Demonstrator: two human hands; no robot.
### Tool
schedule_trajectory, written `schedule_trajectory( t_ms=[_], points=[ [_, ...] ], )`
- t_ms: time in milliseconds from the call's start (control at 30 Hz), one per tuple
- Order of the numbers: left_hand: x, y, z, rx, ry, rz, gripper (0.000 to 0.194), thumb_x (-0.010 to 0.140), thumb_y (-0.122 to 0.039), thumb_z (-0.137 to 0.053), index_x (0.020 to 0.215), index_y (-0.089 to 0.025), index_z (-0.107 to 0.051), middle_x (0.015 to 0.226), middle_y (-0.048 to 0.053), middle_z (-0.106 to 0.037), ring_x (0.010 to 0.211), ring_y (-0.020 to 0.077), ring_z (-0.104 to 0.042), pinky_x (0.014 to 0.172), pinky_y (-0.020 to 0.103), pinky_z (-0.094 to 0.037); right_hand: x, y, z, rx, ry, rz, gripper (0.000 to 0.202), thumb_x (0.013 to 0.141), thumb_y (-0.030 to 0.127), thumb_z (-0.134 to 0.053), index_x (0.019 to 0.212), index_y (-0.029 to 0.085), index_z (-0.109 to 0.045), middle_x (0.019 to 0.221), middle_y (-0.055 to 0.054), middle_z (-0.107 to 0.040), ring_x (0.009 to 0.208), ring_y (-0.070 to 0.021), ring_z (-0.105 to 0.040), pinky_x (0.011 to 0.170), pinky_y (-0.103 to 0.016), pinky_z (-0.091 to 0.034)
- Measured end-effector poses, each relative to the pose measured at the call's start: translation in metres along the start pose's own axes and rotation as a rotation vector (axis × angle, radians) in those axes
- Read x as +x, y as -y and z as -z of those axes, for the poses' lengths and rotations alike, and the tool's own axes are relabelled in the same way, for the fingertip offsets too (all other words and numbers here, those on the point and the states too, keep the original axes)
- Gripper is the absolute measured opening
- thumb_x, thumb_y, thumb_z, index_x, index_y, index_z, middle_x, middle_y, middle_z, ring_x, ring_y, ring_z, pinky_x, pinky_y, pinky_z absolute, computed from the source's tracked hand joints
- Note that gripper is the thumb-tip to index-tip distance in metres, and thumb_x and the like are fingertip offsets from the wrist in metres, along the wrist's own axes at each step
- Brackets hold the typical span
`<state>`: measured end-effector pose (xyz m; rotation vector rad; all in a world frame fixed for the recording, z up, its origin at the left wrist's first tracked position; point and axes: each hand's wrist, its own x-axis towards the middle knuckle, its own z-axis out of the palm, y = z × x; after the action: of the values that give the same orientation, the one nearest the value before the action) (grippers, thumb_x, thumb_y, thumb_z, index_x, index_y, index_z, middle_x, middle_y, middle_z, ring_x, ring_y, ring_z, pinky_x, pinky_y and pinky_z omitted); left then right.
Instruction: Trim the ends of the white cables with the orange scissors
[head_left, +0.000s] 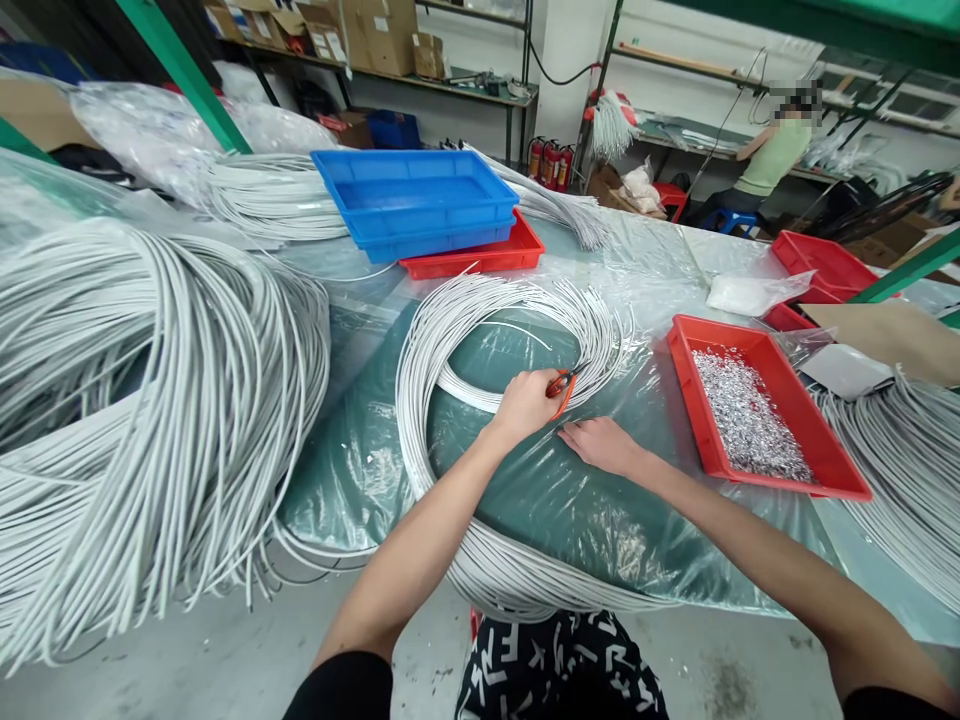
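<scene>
gripping orange-handled pliers (562,384) in the left hand (527,405), at the coil of pale, smooth cables (417,400); holding the right hand (602,444) just beside, fingers narrowed, contents impossible to tell. seemingly mid-work: no telling the share done, plenty of glittering, metal-looking bits (750,415) remaining in the red tray (694,425). farther left, a thick, drooping cable bundle (225,400); underneath, wrinkled clear plastic sheeting (360,480).

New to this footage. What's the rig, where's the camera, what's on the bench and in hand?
No robot: a person works bare-handed, filmed by one head-worn camera looking forward and down. The left hand grips an orange-handled tool. The right hand is close by; whether its fingers pinch anything is too small to tell. On the plastic-covered bench lie a coil of white cables, a red tray of small shiny pieces, and a blue tray.
</scene>
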<state>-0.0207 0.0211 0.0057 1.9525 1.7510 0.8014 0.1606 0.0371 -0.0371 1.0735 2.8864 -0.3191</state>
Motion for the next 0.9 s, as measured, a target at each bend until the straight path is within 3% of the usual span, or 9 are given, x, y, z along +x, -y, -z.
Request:
schedule_trajectory(
  t_ms=[167,367,533,667,900],
  points=[
    [0.001,0.001,-0.001,0.008,-0.004,0.01,0.019,0.085,-0.022,-0.05,0.067,-0.021,-0.056,0.067,0.006,-0.065,0.069,0.0209,-0.065,0.057,0.028,-0.026,-0.008,-0.012,0.008,0.282,-0.12,-0.07,0.054,0.104,0.047,-0.023,0.061,0.02,-0.042,0.056,0.0,-0.052,0.052,-0.0125,-0.048,0.054,-0.026,-0.032],
    [0.002,0.001,-0.001,0.003,-0.004,0.008,0.018,0.084,-0.025,-0.052,0.066,-0.021,-0.055,0.065,0.005,-0.063,0.063,0.0188,-0.06,0.059,0.027,-0.026,-0.048,-0.057,0.035,0.52,-0.251,-0.255,0.056,0.098,0.065,-0.013,0.063,0.024,-0.026,0.05,0.006,-0.03,0.043,-0.0092,-0.032,0.044,-0.023,-0.031],
    [0.004,0.005,-0.004,-0.016,-0.003,-0.001,0.017,0.082,-0.025,-0.051,0.066,-0.021,-0.052,0.063,0.004,-0.059,0.06,0.0175,-0.055,0.059,0.027,-0.025,-0.113,-0.128,0.065,0.456,-0.415,-0.499,0.059,0.09,0.076,-0.024,0.061,0.024,-0.026,0.05,0.005,-0.028,0.045,-0.0095,-0.027,0.043,-0.025,-0.025],
    [0.005,0.007,-0.006,-0.018,0.007,-0.012,0.016,0.08,-0.025,-0.051,0.065,-0.022,-0.049,0.059,0.002,-0.054,0.057,0.0168,-0.052,0.059,0.026,-0.026,-0.159,-0.176,0.073,0.33,-0.49,-0.652,0.064,0.083,0.082,-0.028,0.056,0.025,-0.023,0.049,0.003,-0.026,0.048,-0.0104,-0.026,0.046,-0.028,-0.02],
    [0.005,0.006,-0.006,-0.009,0.009,-0.003,0.018,0.079,-0.027,-0.051,0.063,-0.022,-0.044,0.058,0.001,-0.05,0.056,0.016,-0.051,0.058,0.025,-0.027,-0.191,-0.202,0.055,0.225,-0.385,-0.684,0.063,0.083,0.078,-0.03,0.053,0.023,-0.029,0.049,0.001,-0.036,0.05,-0.0125,-0.033,0.052,-0.03,-0.027]
  ],
)
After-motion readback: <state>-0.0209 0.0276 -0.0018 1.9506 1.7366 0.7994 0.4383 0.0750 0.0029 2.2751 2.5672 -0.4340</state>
